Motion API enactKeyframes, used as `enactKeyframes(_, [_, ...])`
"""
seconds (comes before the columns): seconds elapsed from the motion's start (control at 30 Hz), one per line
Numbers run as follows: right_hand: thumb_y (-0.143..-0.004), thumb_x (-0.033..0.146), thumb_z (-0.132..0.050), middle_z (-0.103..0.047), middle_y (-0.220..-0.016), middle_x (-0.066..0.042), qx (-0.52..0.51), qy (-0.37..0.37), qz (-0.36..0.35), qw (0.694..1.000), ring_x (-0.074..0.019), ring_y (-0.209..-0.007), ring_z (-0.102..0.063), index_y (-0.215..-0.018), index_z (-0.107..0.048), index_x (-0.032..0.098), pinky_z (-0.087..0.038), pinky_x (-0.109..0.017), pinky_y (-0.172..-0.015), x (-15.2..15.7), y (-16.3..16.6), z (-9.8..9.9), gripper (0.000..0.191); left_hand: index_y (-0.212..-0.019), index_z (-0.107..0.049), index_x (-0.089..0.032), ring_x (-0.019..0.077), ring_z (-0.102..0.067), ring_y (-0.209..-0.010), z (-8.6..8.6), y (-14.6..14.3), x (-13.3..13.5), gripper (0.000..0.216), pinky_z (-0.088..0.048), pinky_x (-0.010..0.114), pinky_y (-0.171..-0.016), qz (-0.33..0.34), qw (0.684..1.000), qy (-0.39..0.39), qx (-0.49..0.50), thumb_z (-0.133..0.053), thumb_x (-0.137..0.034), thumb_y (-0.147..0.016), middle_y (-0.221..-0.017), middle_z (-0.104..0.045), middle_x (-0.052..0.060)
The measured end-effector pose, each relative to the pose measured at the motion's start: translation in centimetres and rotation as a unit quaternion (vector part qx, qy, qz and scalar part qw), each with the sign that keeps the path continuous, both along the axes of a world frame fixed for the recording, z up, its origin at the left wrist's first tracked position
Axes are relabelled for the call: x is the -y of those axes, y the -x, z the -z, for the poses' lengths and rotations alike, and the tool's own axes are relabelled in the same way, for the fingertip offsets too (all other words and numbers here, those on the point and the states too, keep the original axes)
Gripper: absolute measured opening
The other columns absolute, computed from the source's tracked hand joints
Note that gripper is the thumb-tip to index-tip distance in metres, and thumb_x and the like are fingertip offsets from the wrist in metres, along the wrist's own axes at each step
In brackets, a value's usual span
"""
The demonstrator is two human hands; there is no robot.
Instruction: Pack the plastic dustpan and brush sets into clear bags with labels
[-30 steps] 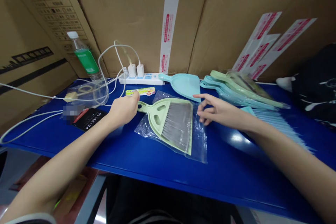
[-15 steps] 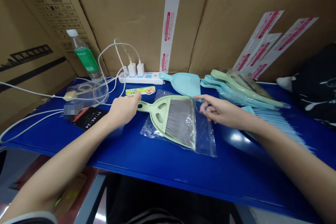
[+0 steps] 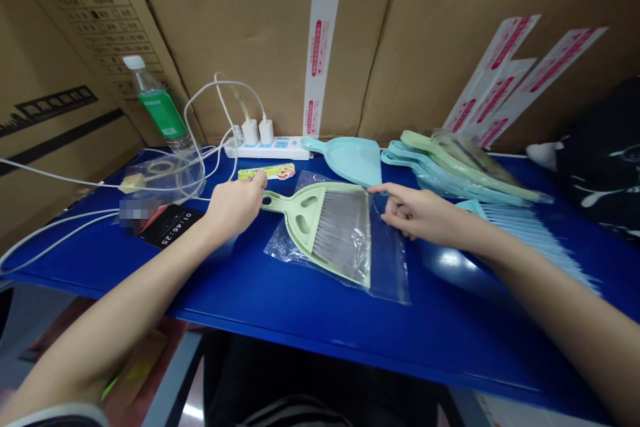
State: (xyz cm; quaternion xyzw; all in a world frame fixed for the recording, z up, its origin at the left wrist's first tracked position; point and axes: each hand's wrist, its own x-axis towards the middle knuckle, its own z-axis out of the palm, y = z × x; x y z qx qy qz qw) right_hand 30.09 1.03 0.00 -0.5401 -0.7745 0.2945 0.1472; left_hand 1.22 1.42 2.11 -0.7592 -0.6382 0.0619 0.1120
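Gripped the handle end of the green dustpan set [image 3: 327,230] in the closed left hand [image 3: 234,208]. Held the right hand [image 3: 419,213] at the set's far right corner, with index finger stretched and other fingers curled; could not tell whether pinching the clear bag [image 3: 391,272] or only touching it. Had the set flat on the table [image 3: 300,327], with the bag around its wide end and loose film past its bristles. Judged the step in hand as steadying the set while handling its bag; for the next move, seemed to need a firm handle hold and a light pinch on the film. Had a blue dustpan [image 3: 353,157] just behind the set, a phone [image 3: 170,227] to its left, bagged dustpans [image 3: 459,167] and a blue brush [image 3: 530,227] to its right.
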Motion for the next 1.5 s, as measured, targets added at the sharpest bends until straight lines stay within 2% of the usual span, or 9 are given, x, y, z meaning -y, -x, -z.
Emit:
enactKeyframes(0.27, [-0.080,0.024,-0.046,-0.056,-0.056,0.005,0.040,0.002,-0.006,0.999,-0.0147,-0.045,-0.054,-0.128,-0.052,0.016,-0.045,-0.029,-0.050,0.4,0.1,-0.9,0.049,-0.113,-0.055,-0.015,0.0274,-0.071,-0.082,-0.1,-0.1,0.3,0.029,-0.047,0.033,-0.063,0.021,0.999,-0.035,0.001,-0.033,-0.023,-0.096,-0.097,-0.073,0.011])
enactKeyframes(0.47, [-0.084,0.024,-0.043,-0.044,-0.043,0.003,0.149,-0.168,0.048,0.973,-0.0214,-0.048,-0.053,-0.107,-0.064,0.022,-0.037,-0.033,-0.051,0.1,0.0,-0.6,0.031,-0.106,-0.057,-0.017,0.0237,-0.069,-0.070,0.3,-0.7,0.9,0.029,-0.044,0.030,-0.060,0.106,0.994,-0.003,0.025,-0.032,-0.026,-0.095,-0.077,-0.072,0.006])
enactKeyframes(0.6, [-0.084,0.024,-0.046,-0.049,-0.048,-0.001,0.138,-0.206,0.021,0.969,-0.0265,-0.060,-0.062,-0.102,-0.067,0.025,-0.043,-0.036,-0.056,-0.2,0.0,-0.2,0.028,-0.101,-0.058,-0.018,0.0241,-0.068,-0.068,0.6,-0.6,0.9,0.031,-0.044,0.030,-0.059,0.131,0.991,0.000,0.038,-0.029,-0.028,-0.096,-0.073,-0.071,0.005])
enactKeyframes(0.73, [-0.083,0.022,-0.049,-0.063,-0.065,-0.007,0.149,-0.188,0.007,0.971,-0.0314,-0.076,-0.066,-0.100,-0.069,0.023,-0.049,-0.041,-0.066,-0.1,0.4,-0.1,0.026,-0.100,-0.059,-0.018,0.0250,-0.069,-0.071,0.6,-0.5,0.8,0.031,-0.046,0.031,-0.061,0.130,0.991,0.003,0.040,-0.030,-0.028,-0.096,-0.079,-0.073,0.007])
enactKeyframes(0.87, [-0.084,0.020,-0.048,-0.070,-0.081,-0.012,0.191,-0.175,0.015,0.966,-0.0317,-0.080,-0.066,-0.097,-0.069,0.020,-0.048,-0.042,-0.067,0.2,0.8,-0.4,0.024,-0.101,-0.058,-0.018,0.0253,-0.070,-0.074,0.5,-0.4,0.6,0.030,-0.048,0.033,-0.064,0.124,0.991,0.008,0.042,-0.030,-0.027,-0.096,-0.083,-0.073,0.007])
enactKeyframes(1.07, [-0.083,0.017,-0.048,-0.065,-0.067,-0.006,0.203,-0.172,0.001,0.964,-0.0248,-0.067,-0.063,-0.077,-0.064,0.023,-0.042,-0.035,-0.059,0.3,0.8,-0.7,0.018,-0.105,-0.056,-0.018,0.0254,-0.070,-0.082,0.6,-0.3,0.5,0.029,-0.050,0.033,-0.066,0.118,0.992,0.012,0.037,-0.030,-0.027,-0.097,-0.092,-0.074,0.007])
enactKeyframes(1.23, [-0.080,0.019,-0.051,-0.045,-0.045,0.001,0.197,-0.151,-0.031,0.968,-0.0173,-0.047,-0.051,-0.067,-0.057,0.025,-0.031,-0.030,-0.049,0.5,0.7,-1.0,0.016,-0.110,-0.055,-0.018,0.0261,-0.069,-0.091,0.5,-0.3,0.2,0.027,-0.051,0.033,-0.071,0.115,0.993,0.015,0.033,-0.034,-0.026,-0.095,-0.106,-0.072,0.008])
enactKeyframes(1.33, [-0.078,0.018,-0.051,-0.040,-0.043,0.003,0.196,-0.135,-0.048,0.970,-0.0147,-0.043,-0.045,-0.065,-0.056,0.025,-0.030,-0.030,-0.049,0.8,0.7,-1.2,0.015,-0.110,-0.057,-0.019,0.0260,-0.069,-0.095,0.5,-0.3,0.3,0.029,-0.051,0.033,-0.072,0.124,0.991,-0.004,0.041,-0.033,-0.024,-0.095,-0.114,-0.070,0.008])
enactKeyframes(1.5, [-0.078,0.020,-0.049,-0.042,-0.047,0.004,0.200,-0.124,-0.067,0.970,-0.0141,-0.045,-0.043,-0.063,-0.052,0.024,-0.030,-0.029,-0.051,1.2,0.8,-1.4,0.015,-0.110,-0.058,-0.020,0.0227,-0.070,-0.078,0.6,-0.3,0.7,0.031,-0.049,0.030,-0.065,0.144,0.988,-0.008,0.051,-0.032,-0.027,-0.095,-0.086,-0.074,0.005])
